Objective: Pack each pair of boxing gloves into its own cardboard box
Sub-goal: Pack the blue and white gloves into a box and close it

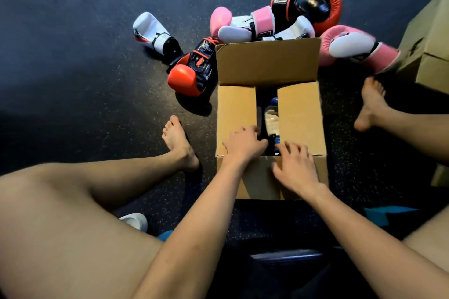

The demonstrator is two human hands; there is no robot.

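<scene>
A cardboard box (257, 184) is set on the dark speckled floor (73, 56) between a seated person's bare legs. Its left flap (237, 109) and right flap (300, 114) are folded down, while the far flap (267, 60) is stood upright. Through the gap between the two folded flaps a blue and white glove (272, 119) is seen inside the box. The left grip (244, 143) is laid on the left flap at its inner edge with fingers bent; whether they are hooked round that edge cannot be told. The right grip (295, 165) is spread apart and rested flat on the near end of the right flap. Just left of the box a red and black glove (192, 73) is lain, with a white glove (153, 31) beyond it. Behind the far flap pink and white gloves (243, 24) are heaped with a black and red glove (308, 7). More cardboard boxes (430, 39) are stacked at the right.
</scene>
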